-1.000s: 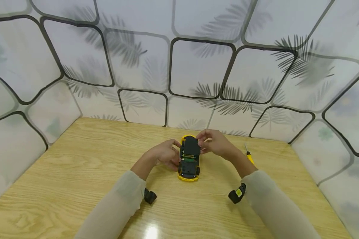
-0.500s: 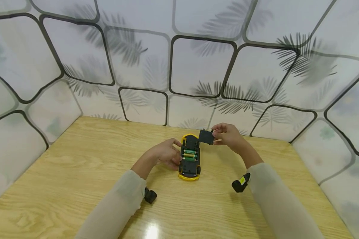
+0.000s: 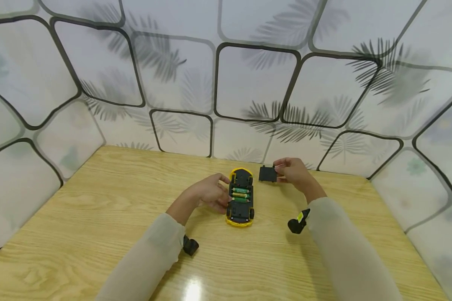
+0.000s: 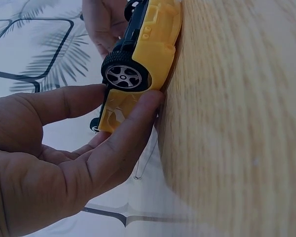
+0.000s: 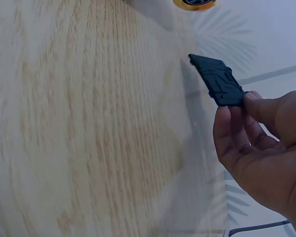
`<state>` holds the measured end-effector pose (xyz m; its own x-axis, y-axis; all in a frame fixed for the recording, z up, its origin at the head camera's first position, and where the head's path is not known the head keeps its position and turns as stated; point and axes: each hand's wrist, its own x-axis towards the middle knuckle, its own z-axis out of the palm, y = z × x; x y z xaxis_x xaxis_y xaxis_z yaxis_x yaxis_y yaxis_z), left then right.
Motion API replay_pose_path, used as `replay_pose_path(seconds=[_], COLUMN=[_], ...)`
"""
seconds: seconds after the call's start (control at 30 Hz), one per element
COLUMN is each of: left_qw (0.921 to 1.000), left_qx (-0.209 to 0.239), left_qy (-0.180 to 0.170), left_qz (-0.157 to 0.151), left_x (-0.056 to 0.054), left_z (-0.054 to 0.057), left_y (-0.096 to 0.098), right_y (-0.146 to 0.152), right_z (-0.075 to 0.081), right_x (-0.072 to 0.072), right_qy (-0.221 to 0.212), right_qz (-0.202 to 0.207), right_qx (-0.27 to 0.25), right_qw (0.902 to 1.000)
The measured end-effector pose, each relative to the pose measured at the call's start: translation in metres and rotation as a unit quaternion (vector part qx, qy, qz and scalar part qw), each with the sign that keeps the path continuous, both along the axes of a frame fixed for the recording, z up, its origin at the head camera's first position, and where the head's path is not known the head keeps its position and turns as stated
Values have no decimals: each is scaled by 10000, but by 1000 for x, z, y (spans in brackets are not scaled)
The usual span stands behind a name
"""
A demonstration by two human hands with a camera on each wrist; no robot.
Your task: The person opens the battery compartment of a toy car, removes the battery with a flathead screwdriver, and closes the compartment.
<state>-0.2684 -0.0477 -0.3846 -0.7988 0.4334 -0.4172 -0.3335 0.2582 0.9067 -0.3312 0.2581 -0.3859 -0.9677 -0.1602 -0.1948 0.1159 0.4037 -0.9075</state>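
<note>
A yellow toy car (image 3: 240,217) lies upside down on the table, its black underside facing up. Three green and yellow batteries (image 3: 240,195) sit side by side in its uncovered compartment. My left hand (image 3: 211,194) holds the car by its left side; in the left wrist view, thumb and fingers (image 4: 130,133) grip the yellow body (image 4: 160,44) around a wheel (image 4: 123,76). To the right of the car, my right hand (image 3: 294,172) pinches the black battery cover (image 3: 268,174) by one edge. The right wrist view shows the cover's ribbed face (image 5: 219,81).
The light wooden table (image 3: 135,251) meets a patterned white wall covering (image 3: 184,133) just behind the car. Similar covering rises at the left and right sides. Small black wrist cameras (image 3: 190,246) hang below both sleeves.
My right hand has lifted the battery cover off the car and carried it right, exposing the batteries. My left hand keeps its grip. The screwdriver at right is now out of sight.
</note>
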Motion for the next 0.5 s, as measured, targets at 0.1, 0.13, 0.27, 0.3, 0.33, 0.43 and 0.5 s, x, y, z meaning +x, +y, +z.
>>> replay_pose_path(seconds=[0.1, 0.13, 0.27, 0.3, 0.33, 0.43, 0.5], left_qw=[10000, 10000, 10000, 10000, 10000, 10000, 10000], left_qx=[29, 37, 42, 46, 47, 42, 51], left_qy=[16, 24, 51, 44, 36, 36, 26], left_qz=[-29, -44, -70, -66, -64, -66, -50], left_x=[1, 1, 1, 1, 1, 1, 0], left_z=[0, 1, 0, 0, 0, 0, -1], left_y=[0, -1, -2, -2, -2, -2, -2], right_y=[-1, -2, -3, -4, -4, -4, -4], right_z=[-7, -9, -18, -19, -20, -21, -21], right_x=[-3, -4, -7, -7, -7, -7, -8], right_qy=[-65, -68, -55, -64, -58, -6, 68], right_qz=[-159, -225, -422, -457, -472, -482, -490], right_qx=[132, 196, 350, 376, 421, 567, 698], right_qw=[9998, 9995, 9985, 9982, 9980, 9972, 9963])
